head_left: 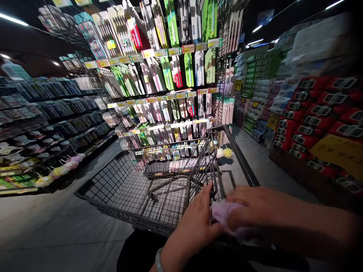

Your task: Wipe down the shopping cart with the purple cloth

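A black wire shopping cart stands in front of me, its basket bare. My left hand rests on the cart's near rim with its fingers curled over the wire. My right hand lies beside it on the rim, fingers closed around a pale pink, soft item that I cannot make out clearly. A light bracelet shows on my left wrist.
A rack of hanging toothbrush packs stands straight ahead. Shelves of packaged goods run along the left. Stacked red packs and pale bundles fill the right. Grey tiled floor lies to the left of the cart.
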`<action>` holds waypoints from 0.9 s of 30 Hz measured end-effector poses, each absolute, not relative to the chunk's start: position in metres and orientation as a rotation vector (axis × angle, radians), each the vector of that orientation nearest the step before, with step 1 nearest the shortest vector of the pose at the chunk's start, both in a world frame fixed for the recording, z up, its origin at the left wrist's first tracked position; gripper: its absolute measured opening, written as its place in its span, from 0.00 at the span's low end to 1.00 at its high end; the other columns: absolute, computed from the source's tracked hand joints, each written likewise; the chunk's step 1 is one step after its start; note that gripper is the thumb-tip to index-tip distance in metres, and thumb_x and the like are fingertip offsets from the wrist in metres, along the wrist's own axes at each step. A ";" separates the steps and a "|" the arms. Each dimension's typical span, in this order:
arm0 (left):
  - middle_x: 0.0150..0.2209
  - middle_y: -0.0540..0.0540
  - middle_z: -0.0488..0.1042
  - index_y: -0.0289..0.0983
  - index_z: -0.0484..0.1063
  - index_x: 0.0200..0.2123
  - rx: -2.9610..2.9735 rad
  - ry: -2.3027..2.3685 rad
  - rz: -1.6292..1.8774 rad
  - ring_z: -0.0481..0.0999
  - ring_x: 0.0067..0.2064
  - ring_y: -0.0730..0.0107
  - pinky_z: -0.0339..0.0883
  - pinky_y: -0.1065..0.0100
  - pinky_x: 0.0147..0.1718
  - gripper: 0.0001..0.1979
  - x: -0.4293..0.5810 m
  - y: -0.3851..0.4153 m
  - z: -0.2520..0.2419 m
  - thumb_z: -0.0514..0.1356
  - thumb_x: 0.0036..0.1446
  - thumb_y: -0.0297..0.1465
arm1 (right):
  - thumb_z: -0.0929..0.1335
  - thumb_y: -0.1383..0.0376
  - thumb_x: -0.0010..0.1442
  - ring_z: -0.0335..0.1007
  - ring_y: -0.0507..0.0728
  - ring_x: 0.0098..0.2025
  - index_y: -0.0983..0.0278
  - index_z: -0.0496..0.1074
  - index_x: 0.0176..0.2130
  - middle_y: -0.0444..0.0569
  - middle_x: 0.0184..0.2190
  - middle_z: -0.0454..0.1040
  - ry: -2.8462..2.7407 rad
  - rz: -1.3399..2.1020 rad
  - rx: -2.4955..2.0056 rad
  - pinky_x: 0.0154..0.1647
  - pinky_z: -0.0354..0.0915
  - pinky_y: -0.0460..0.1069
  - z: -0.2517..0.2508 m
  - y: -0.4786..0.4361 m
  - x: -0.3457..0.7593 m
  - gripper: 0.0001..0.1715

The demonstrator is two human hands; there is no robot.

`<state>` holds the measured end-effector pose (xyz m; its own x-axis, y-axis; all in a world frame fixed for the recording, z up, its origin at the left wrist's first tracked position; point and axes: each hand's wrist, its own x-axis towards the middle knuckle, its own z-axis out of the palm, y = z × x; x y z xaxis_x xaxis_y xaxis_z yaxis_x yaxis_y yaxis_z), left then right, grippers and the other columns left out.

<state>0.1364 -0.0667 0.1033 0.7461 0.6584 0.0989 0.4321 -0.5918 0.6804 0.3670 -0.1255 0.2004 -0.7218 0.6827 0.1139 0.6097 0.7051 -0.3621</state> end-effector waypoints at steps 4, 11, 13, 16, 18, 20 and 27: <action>0.73 0.40 0.42 0.40 0.42 0.73 2.291 0.780 0.377 0.43 0.73 0.49 0.43 0.48 0.70 0.51 0.129 -0.071 0.104 0.63 0.55 0.53 | 0.70 0.65 0.58 0.70 0.55 0.43 0.45 0.74 0.46 0.42 0.45 0.76 -2.687 0.538 -1.058 0.40 0.64 0.49 0.208 -0.127 0.371 0.18; 0.72 0.39 0.44 0.39 0.46 0.72 2.245 0.804 0.369 0.44 0.72 0.47 0.43 0.46 0.69 0.53 0.124 -0.080 0.110 0.61 0.52 0.58 | 0.69 0.76 0.50 0.67 0.60 0.49 0.56 0.74 0.43 0.50 0.48 0.73 -2.593 0.069 -1.238 0.46 0.61 0.52 0.195 -0.064 0.397 0.22; 0.73 0.39 0.43 0.39 0.46 0.72 2.225 0.819 0.366 0.44 0.72 0.47 0.43 0.46 0.69 0.54 0.122 -0.082 0.110 0.62 0.51 0.59 | 0.68 0.77 0.50 0.67 0.60 0.49 0.56 0.74 0.44 0.50 0.47 0.73 -2.546 0.007 -1.269 0.48 0.60 0.52 0.192 -0.042 0.409 0.23; 0.73 0.41 0.42 0.41 0.44 0.72 2.196 0.822 0.362 0.43 0.73 0.46 0.43 0.45 0.69 0.55 0.120 -0.083 0.110 0.62 0.50 0.59 | 0.68 0.77 0.50 0.66 0.60 0.50 0.57 0.74 0.46 0.51 0.47 0.72 -2.467 -0.086 -1.358 0.48 0.60 0.51 0.188 -0.010 0.426 0.25; 0.73 0.41 0.42 0.42 0.44 0.72 2.171 0.807 0.375 0.43 0.72 0.45 0.43 0.44 0.69 0.55 0.119 -0.085 0.113 0.63 0.50 0.58 | 0.67 0.76 0.50 0.66 0.60 0.49 0.58 0.74 0.47 0.52 0.47 0.72 -2.449 -0.144 -1.429 0.47 0.60 0.51 0.184 0.013 0.434 0.25; 0.73 0.40 0.43 0.41 0.45 0.72 2.150 0.786 0.386 0.44 0.72 0.45 0.43 0.43 0.69 0.55 0.118 -0.087 0.118 0.64 0.49 0.57 | 0.67 0.76 0.51 0.66 0.60 0.49 0.59 0.74 0.48 0.53 0.46 0.72 -2.459 -0.169 -1.464 0.47 0.60 0.51 0.179 0.038 0.437 0.25; 0.71 0.36 0.48 0.39 0.53 0.70 2.127 0.764 0.387 0.48 0.71 0.44 0.46 0.43 0.68 0.52 0.114 -0.091 0.126 0.65 0.49 0.56 | 0.65 0.70 0.58 0.65 0.63 0.50 0.62 0.74 0.51 0.58 0.49 0.71 -2.394 -0.311 -1.685 0.47 0.60 0.52 0.174 0.128 0.435 0.22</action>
